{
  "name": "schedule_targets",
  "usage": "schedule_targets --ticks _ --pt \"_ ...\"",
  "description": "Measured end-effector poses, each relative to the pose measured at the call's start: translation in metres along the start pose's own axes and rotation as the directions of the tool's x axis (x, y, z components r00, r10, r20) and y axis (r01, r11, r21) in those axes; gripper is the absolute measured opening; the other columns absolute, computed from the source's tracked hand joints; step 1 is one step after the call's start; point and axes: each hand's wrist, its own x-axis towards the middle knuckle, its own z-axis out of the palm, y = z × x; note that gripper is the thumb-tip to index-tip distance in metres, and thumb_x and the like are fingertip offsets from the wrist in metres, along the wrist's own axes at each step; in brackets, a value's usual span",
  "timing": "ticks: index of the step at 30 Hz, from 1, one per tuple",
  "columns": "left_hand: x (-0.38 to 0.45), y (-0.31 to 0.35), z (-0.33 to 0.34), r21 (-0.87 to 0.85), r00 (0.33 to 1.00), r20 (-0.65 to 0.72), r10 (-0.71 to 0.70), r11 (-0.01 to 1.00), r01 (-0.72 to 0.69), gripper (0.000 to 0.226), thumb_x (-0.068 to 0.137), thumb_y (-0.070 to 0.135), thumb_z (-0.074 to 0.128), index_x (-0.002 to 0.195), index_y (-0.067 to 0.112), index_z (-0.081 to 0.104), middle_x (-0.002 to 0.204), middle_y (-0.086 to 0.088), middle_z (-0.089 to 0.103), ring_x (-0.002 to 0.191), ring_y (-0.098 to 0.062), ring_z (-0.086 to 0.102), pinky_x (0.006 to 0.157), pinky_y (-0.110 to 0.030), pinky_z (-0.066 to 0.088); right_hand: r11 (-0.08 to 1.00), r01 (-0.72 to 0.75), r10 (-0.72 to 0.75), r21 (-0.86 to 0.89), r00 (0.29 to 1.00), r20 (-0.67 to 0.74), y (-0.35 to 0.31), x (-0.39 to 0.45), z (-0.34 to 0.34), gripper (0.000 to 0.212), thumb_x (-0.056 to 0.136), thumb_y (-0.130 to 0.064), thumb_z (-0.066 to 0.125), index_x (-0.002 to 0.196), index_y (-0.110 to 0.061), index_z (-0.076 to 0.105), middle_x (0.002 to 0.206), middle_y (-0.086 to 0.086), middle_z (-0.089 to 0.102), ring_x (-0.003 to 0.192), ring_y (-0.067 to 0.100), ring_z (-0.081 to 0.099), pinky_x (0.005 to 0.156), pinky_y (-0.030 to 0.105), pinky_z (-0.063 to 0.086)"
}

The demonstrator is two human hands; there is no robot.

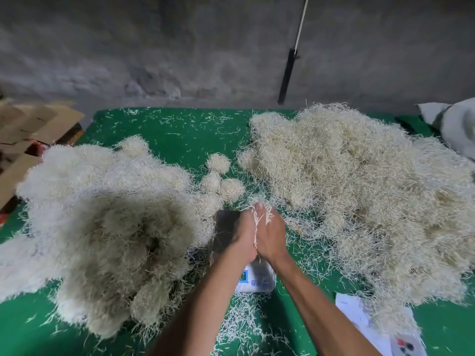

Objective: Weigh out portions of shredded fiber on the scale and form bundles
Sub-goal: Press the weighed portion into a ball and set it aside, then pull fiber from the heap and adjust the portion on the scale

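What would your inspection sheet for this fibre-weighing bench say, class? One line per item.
Surface: green cloth, strewn with loose strands.
Job's things: loose fibre heap right; bundle pile left; three small round bundles between them; scale mostly under the hands.
Clutter: papers near right, cardboard far left.
Grip: left hand and right hand pressed together round a fibre wad.
Cables: nothing seen.
Surroundings: grey wall, leaning rod.
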Motion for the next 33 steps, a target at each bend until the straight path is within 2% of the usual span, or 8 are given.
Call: schedule_targets --ticks 2,6,8,12,16,21,27,33 --pt "-0.01 0.002 0.006 0.052 0.997 0.011 0.071 0.996 -0.071 0.046 0.096 0.062 0.052 0.109 0.02 0.066 0.106 -0.002 0.068 0.107 -0.023 0.066 0.104 -0.044 0.05 0.988 0.111 -0.116 -0.105 0.993 -0.039 -0.005 -0.001 -0.001 0.065 0.107 -0.055 0.019 0.121 -0.006 0.059 0.126 0.016 0.058 0.126 0.03 0.049 0.117 0.029 0.025" --pt "-0.011 0.0 -0.012 0.04 0.982 -0.145 0.119 0.993 -0.115 0.032 0.097 0.043 0.06 0.098 0.011 0.067 0.098 -0.008 0.07 0.093 -0.024 0.068 0.087 -0.042 0.058 0.971 0.229 -0.237 0.061 0.954 0.185 -0.007 -0.004 -0.003 0.025 0.108 -0.025 0.044 0.124 -0.01 0.056 0.12 0.007 0.059 0.109 0.02 0.056 0.096 0.037 0.047" --pt "-0.013 -0.004 -0.022 -0.046 0.986 -0.146 0.081 0.995 -0.088 0.036 0.103 0.036 0.046 0.088 0.011 0.069 0.082 -0.011 0.071 0.086 -0.025 0.072 0.075 -0.035 0.059 0.975 0.175 -0.213 0.135 0.911 0.354 -0.01 -0.014 -0.001 0.032 0.104 -0.037 0.048 0.13 -0.027 0.063 0.134 -0.002 0.061 0.121 0.01 0.057 0.101 0.031 0.048" --pt "-0.015 -0.014 -0.017 -0.074 0.995 0.084 -0.059 0.995 0.065 0.024 0.106 0.02 0.032 0.098 0.036 0.049 0.099 0.013 0.051 0.116 -0.016 0.059 0.112 -0.029 0.042 0.976 0.196 -0.213 0.094 0.948 0.238 -0.016 -0.019 0.002 0.062 0.092 -0.077 0.046 0.139 -0.039 0.059 0.152 -0.017 0.049 0.14 0.0 0.042 0.119 0.033 0.03" --pt "-0.029 0.004 -0.029 -0.139 0.992 0.125 0.03 0.99 -0.012 0.031 0.103 0.031 0.039 0.1 0.014 0.064 0.093 -0.008 0.068 0.08 -0.021 0.068 0.084 -0.035 0.054 0.975 0.038 -0.081 0.221 0.978 0.191 -0.02 -0.008 -0.016 0.034 0.102 -0.053 0.053 0.126 -0.034 0.067 0.121 -0.006 0.069 0.104 0.007 0.064 0.096 0.033 0.047" --pt "-0.04 -0.002 -0.045 0.045 0.989 0.081 0.127 0.99 -0.131 0.075 0.088 0.077 0.039 0.132 0.021 0.061 0.135 -0.012 0.061 0.13 -0.033 0.056 0.107 -0.037 0.047 0.905 0.421 -0.424 0.049 0.892 0.157 -0.039 -0.033 0.013 0.055 0.102 -0.058 0.041 0.155 -0.046 0.035 0.163 -0.021 0.03 0.15 0.006 0.032 0.121 0.045 0.021" --pt "-0.046 0.019 -0.044 -0.154 0.99 0.108 0.092 0.985 -0.075 0.056 0.101 0.052 0.041 0.115 0.005 0.068 0.104 -0.023 0.073 0.1 -0.032 0.071 0.099 -0.044 0.054 0.949 0.313 -0.315 0.044 0.945 0.089 -0.027 -0.026 -0.008 0.056 0.104 -0.047 0.033 0.157 -0.03 0.035 0.165 -0.01 0.03 0.152 0.011 0.026 0.125 0.057 0.021" --pt "-0.034 -0.019 -0.04 0.117 0.999 0.023 0.038 0.992 -0.041 0.042 0.109 0.029 0.043 0.144 0.008 0.048 0.144 -0.012 0.055 0.142 -0.028 0.044 0.104 -0.02 0.044 0.927 0.356 -0.362 0.121 0.932 0.028 -0.041 -0.03 0.008 0.055 0.1 -0.067 0.04 0.151 -0.045 0.044 0.162 -0.024 0.032 0.149 -0.006 0.027 0.122 0.044 0.024"
